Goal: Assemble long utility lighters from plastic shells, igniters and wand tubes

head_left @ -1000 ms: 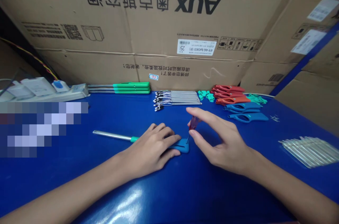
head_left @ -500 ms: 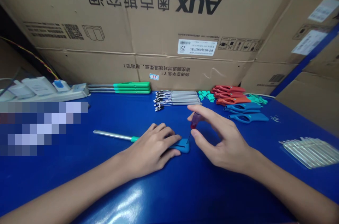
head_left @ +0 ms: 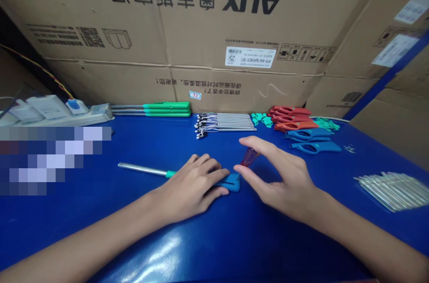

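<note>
My left hand [head_left: 197, 182] is closed over the blue handle [head_left: 233, 185] of a long-nosed lighter, pressing it on the table. From under that hand the green collar [head_left: 170, 174] and the silver metal tube [head_left: 142, 169] of the lighter point left. My right hand [head_left: 281, 180] pinches a small screwdriver [head_left: 249, 157] with a clear purple-red grip. The screwdriver leans over the right end of the blue handle. Its thin tip reaches down to that end, and I cannot make out a screw there.
Behind lie green lighters [head_left: 167, 109], metal tubes with wires [head_left: 234, 122], small green parts [head_left: 266, 121], red handles [head_left: 290, 115] and blue handles [head_left: 315, 147]. Bagged silver pieces [head_left: 393, 190] lie at right. A power strip [head_left: 90, 114] is at left; a cardboard wall [head_left: 167, 60] stands behind.
The screwdriver's grip has tilted to the right, and the fingers of my right hand have shifted on it. My left hand still pins the lighter in the same place.
</note>
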{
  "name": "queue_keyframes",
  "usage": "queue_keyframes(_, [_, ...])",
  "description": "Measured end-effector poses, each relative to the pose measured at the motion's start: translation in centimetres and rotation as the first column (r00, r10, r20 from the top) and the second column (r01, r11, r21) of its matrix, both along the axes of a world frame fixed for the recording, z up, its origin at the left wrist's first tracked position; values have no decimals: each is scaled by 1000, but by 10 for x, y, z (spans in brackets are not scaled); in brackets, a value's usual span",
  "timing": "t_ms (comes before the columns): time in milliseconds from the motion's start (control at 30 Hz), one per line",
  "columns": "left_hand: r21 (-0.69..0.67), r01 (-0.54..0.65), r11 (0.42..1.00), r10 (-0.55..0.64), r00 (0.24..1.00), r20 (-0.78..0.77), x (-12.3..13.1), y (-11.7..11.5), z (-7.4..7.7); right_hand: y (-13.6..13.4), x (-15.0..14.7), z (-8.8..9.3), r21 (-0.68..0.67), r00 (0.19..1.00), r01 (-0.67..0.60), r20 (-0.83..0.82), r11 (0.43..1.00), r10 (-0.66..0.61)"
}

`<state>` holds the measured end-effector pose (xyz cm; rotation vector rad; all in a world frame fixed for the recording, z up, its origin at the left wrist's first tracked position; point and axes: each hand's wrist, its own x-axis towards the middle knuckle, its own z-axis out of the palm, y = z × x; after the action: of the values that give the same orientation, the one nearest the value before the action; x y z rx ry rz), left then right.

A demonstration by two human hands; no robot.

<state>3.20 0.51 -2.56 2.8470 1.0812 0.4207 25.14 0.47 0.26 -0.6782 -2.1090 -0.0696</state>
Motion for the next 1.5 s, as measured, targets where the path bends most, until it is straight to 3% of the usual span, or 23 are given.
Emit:
queue_keyframes(100, [-9,-4,1000,4,1000,3,0,0,0,-1,0,2,-32,1000,-8,-5,999,8])
queue_keyframes(300, [-22,-1,1000,1,1000,3,1,-1,1,0,1,7,-254,993,-98,-87,962,78])
queue_keyframes(533, [-4,3,1000,-3,1000,-4,1,0,0,-1,-1,5,-137,997,-46,-67,990,37])
queue_keyframes(767, [-21,-4,1000,4,1000,-4,0,-1,0,-2,-1,4,-152,998,-15,-58,988,7])
queue_keyframes(933, [-20,-4,1000,3,1000,-1,0,0,1,0,-5,0,-87,995,37,-84,996,-44])
queue_keyframes(1167, [-25,-2,1000,2,1000,0,0,-1,1,0,-4,0,3,999,16,-38,1000,-16])
queue_keyframes(1367, [-38,-3,999,3,1000,-4,0,0,1,-1,0,5,-176,997,-81,-26,981,78])
queue_keyframes(1500, [-30,-7,1000,7,1000,-5,0,-1,1,-1,1,2,-176,998,-68,-20,982,65])
